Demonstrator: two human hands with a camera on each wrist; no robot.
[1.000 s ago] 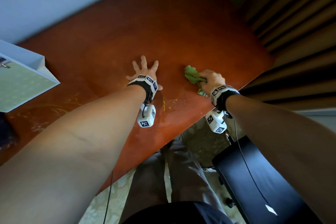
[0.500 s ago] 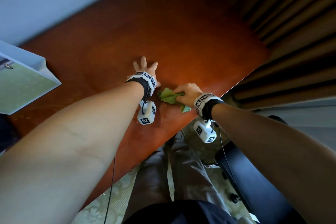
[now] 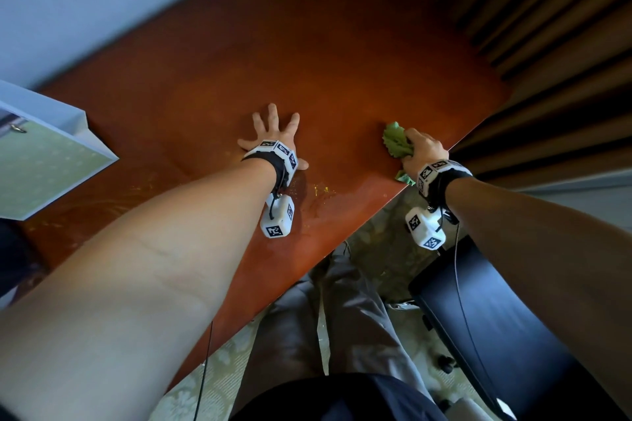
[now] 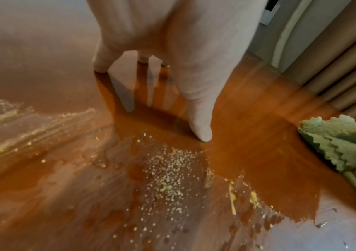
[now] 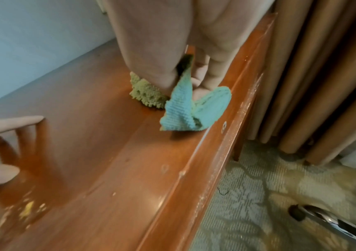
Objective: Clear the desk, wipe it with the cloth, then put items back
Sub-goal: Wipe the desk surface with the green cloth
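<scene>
The cloth is bunched and clamped in the curled fingers of the right hand, pressed down on the desk right by its near edge, close to the right-hand corner. A bunched hold like that is presumably chosen so pressure can be put through the knuckles into the wood. The left hand is laid flat with fingers spread wide and nothing held, and it looks to be used as a brace while the body is leaned over the top. Between the two hands, nearer the front edge, a wet smear with yellowish crumbs is seen (more streaks lie off to the left, though the blur makes their extent hard to judge). The wiping step is judged under way, with that patch not yet cleared. A pale box sits at the desk's left end.
</scene>
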